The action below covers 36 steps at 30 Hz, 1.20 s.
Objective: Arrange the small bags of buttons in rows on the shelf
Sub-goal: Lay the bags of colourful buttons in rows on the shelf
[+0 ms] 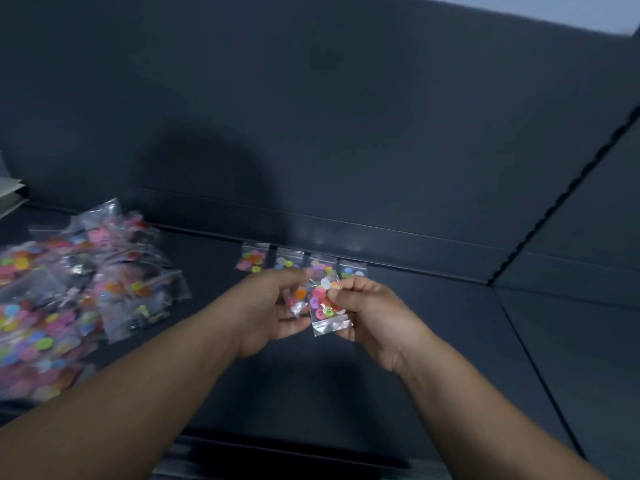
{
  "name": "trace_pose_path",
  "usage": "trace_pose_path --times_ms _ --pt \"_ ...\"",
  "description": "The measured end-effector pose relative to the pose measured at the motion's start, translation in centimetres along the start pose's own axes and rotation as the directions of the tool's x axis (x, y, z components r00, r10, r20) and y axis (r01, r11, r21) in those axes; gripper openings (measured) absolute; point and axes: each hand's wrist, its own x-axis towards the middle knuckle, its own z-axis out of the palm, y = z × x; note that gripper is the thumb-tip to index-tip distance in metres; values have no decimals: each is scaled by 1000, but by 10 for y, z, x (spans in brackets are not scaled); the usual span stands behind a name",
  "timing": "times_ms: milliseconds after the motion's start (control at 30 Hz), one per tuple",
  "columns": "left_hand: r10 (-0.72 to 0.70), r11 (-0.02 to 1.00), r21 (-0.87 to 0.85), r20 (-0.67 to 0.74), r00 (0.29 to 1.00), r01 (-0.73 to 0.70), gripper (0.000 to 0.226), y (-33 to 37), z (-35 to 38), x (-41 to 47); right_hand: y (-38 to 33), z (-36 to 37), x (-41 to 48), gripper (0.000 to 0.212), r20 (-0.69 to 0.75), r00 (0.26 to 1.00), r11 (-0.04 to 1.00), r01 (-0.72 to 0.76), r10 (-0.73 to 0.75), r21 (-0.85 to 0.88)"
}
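Observation:
Both hands meet above the dark shelf [433,341]. My right hand [367,317] pinches a small clear bag of mixed coloured buttons [327,304] by its side. My left hand [273,306] curls around another small bag of buttons [298,301], mostly hidden by the fingers. Behind the hands, a row of small button bags [252,260] lies along the shelf's back edge, the middle ones partly covered. A big loose pile of button bags [79,292] sits at the left of the shelf.
The shelf's dark back wall [346,133] rises just behind the row. A seam [526,344] divides the shelf board on the right. A pale flat object [10,195] shows at the far left edge.

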Motion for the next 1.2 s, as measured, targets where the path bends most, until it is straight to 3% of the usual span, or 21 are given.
trace_pose_path --times_ms 67,133,300,500,567,667,767,800,867,900,933,1067,1200 --pt "26 993 115 35 999 -30 21 -6 16 7 0 -18 -4 15 7 1000 1000 12 -11 -16" --pt "38 977 210 31 999 -43 11 -11 33 12 -1 -35 -7 15 21 999 999 25 -24 -32" --pt "33 968 250 -27 999 -25 11 -18 67 30 -8 -76 -11 23 57 998 1000 22 -22 -7" --pt "-26 906 422 -28 999 35 8 -24 87 47 -14 -111 3 20 -121 993 998 -6 14 67" --pt "-72 881 468 -23 997 74 12 -28 90 52 -13 -123 12 16 -169 986 1000 -8 5 -14" --pt "-98 907 403 -72 993 119 13 -31 93 62 -13 -137 27 18 -208 975 958 16 -79 -286" --pt "-113 952 270 -129 985 145 9 -32 94 70 -9 -145 43 19 -191 961 838 68 -201 -541" --pt "-106 963 234 -142 984 137 7 -31 94 72 -6 -146 46 22 -174 943 725 93 -284 -683" --pt "-68 976 195 -165 984 100 12 -30 92 75 2 -145 46 36 -129 858 370 75 -498 -926" --pt "-47 978 191 -169 985 80 15 -29 91 76 6 -142 42 35 -98 796 247 67 -597 -967" --pt "-28 980 192 -169 985 61 15 -28 89 77 10 -138 37 29 -77 768 191 59 -635 -980" --pt "35 978 208 -225 974 13 12 -27 84 82 28 -128 33 24 -15 852 129 62 -523 -990" --pt "37 993 120 -233 972 -9 16 -27 84 85 29 -131 50 24 50 837 125 140 -545 -982"
